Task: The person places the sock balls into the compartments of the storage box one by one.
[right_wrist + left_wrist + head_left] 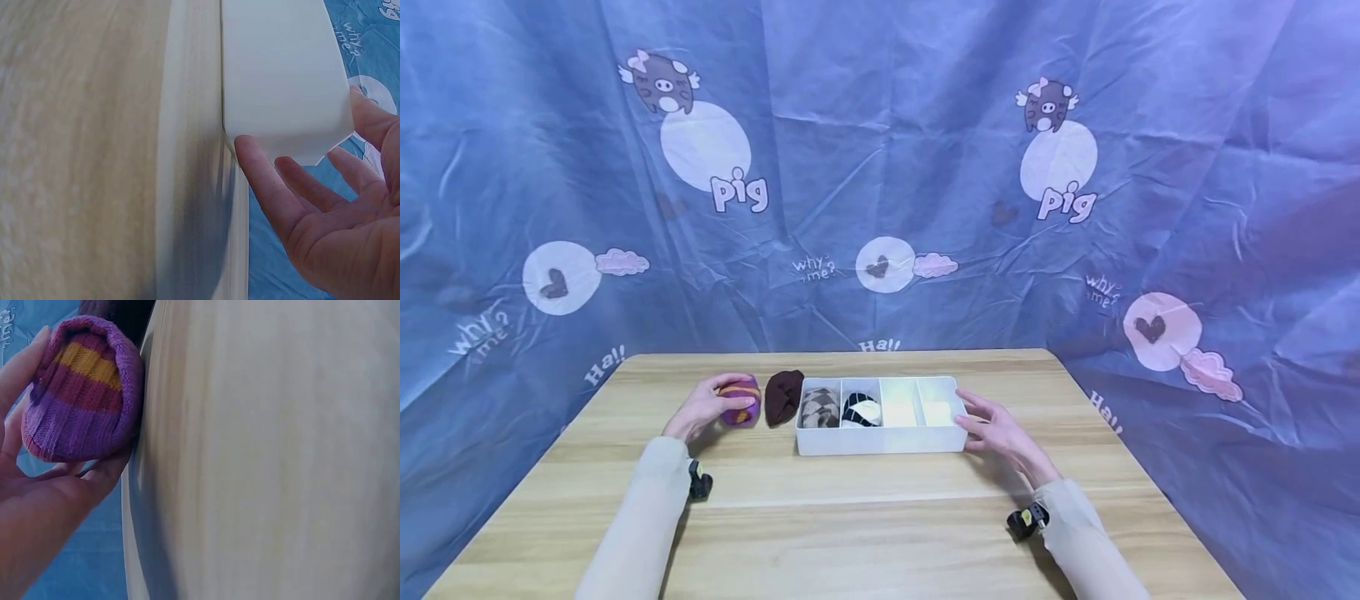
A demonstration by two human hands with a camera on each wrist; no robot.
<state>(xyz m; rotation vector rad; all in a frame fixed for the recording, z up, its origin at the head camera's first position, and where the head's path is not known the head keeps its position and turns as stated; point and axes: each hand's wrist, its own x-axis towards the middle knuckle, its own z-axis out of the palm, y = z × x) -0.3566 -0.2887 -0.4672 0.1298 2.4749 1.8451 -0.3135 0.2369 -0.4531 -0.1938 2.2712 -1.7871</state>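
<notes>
A rolled purple sock with orange and dark red stripes [81, 419] rests on the table at the left. My left hand [702, 407] grips it, thumb and fingers curled around its sides. Just right of it lies a dark brown rolled sock [784, 398], beside the white divided box [880, 442]. A brown-and-beige checked sock [820, 408] fills the box's leftmost compartment, and a black-and-white sock [861, 410] sits in the one beside it. Extended fingers of my right hand [997, 431] touch the box's right end; the right wrist view shows the fingertips against its white end wall [281, 81].
The two right compartments [917, 404] of the box show only white inside. Under everything is a pale wooden table [865, 533]. Blue printed cloth [820, 150] hangs behind the table's far edge and along its sides.
</notes>
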